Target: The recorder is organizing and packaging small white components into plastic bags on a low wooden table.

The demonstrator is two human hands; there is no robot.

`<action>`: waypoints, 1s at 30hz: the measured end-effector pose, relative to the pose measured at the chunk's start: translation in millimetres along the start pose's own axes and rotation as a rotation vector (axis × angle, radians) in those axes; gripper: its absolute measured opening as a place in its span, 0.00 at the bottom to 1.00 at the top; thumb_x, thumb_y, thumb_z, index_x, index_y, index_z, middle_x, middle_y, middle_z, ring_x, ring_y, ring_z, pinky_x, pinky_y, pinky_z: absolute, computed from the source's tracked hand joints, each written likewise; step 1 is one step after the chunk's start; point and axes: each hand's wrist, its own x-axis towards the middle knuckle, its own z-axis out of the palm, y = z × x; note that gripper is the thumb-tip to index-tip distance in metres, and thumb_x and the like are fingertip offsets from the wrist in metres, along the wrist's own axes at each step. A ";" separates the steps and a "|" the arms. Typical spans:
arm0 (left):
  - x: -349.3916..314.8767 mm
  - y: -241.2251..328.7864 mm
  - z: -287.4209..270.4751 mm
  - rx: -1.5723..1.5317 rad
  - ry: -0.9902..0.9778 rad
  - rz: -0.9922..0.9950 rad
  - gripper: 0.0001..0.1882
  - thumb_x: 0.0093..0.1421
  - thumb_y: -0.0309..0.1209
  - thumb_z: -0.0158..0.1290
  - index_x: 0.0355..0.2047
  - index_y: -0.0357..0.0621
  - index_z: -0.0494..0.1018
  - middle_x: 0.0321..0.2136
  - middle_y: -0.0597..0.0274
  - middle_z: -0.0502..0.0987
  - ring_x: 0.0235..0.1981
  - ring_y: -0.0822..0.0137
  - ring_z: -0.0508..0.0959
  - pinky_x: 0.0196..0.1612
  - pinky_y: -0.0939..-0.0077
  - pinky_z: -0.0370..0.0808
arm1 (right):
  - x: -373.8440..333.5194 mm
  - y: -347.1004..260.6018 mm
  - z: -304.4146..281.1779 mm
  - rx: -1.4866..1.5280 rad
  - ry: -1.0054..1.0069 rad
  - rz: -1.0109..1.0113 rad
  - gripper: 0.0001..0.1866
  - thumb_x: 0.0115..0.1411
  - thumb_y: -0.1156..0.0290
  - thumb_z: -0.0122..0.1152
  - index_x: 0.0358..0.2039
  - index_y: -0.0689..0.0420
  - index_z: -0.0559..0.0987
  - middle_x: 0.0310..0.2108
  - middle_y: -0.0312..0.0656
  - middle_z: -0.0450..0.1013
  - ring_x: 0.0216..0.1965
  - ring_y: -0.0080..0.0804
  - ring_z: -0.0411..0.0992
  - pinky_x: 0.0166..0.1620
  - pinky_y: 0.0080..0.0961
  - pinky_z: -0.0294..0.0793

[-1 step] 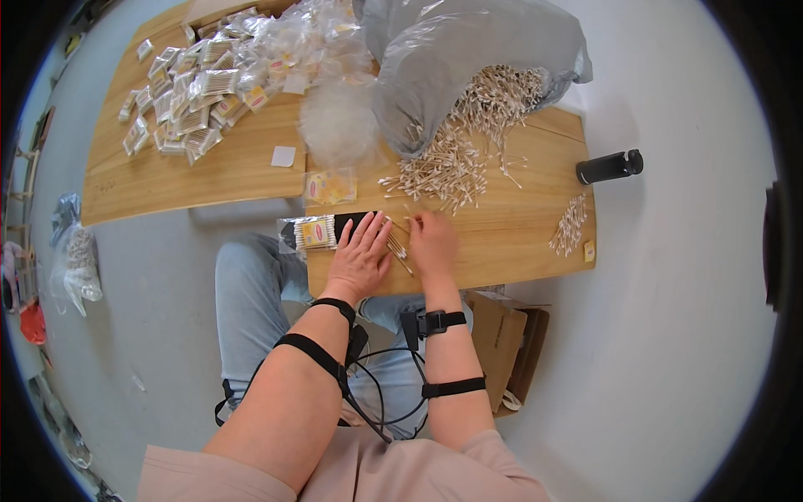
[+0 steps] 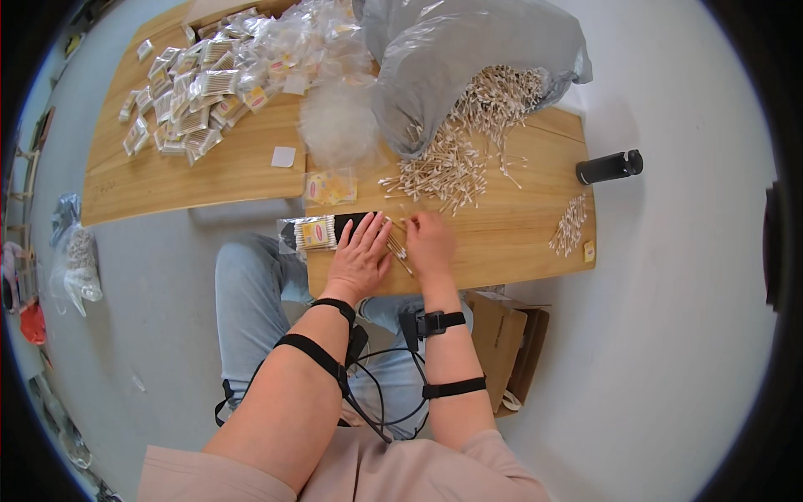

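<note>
My left hand [image 2: 361, 253] lies flat with fingers stretched over a black pad [image 2: 341, 224] at the table's near edge. Left of it, a clear plastic packet [image 2: 314, 233] of cotton swabs with a yellow label touches the pad. A few loose cotton swabs [image 2: 397, 250] lie by the left fingertips, between my two hands. My right hand [image 2: 432, 244] is just to the right, thumb and fingers pinched together on what looks like a cotton swab, slightly blurred. Beyond it spreads a big heap of loose cotton swabs [image 2: 447, 171].
The heap spills from a grey plastic bag [image 2: 468, 42]. Filled swab packets [image 2: 196, 96] pile up at the far left, beside clear empty bags [image 2: 339, 125]. A black bottle [image 2: 609, 166] stands off the right edge near a small swab group [image 2: 570, 226]. A cardboard box [image 2: 502, 339] sits below.
My right hand has shifted very slightly to the left, toward the left hand. The left hand stays where it was.
</note>
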 end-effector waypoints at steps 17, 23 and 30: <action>-1.0 -0.1 -1.2 0.035 -0.034 -0.005 0.31 0.61 0.43 0.48 0.64 0.49 0.60 0.67 0.62 0.57 0.69 0.64 0.53 0.69 0.58 0.46 | -3.0 31.1 -20.8 0.071 0.002 0.044 0.06 0.55 0.71 0.62 0.35 0.54 0.80 0.31 0.43 0.74 0.33 0.44 0.74 0.35 0.35 0.74; 0.2 1.7 -3.2 0.031 -0.040 -0.001 0.31 0.61 0.43 0.49 0.63 0.49 0.61 0.67 0.62 0.57 0.69 0.64 0.53 0.69 0.57 0.46 | -10.3 11.4 -7.1 0.000 -0.018 -0.063 0.04 0.56 0.71 0.60 0.31 0.54 0.75 0.30 0.45 0.73 0.34 0.47 0.73 0.35 0.43 0.72; -0.7 -1.8 1.6 0.038 -0.041 0.004 0.32 0.61 0.43 0.49 0.64 0.49 0.60 0.67 0.62 0.57 0.69 0.64 0.53 0.69 0.57 0.46 | -12.2 -6.9 10.2 0.111 -0.131 -0.051 0.03 0.57 0.70 0.59 0.30 0.55 0.76 0.30 0.45 0.73 0.33 0.48 0.73 0.36 0.43 0.72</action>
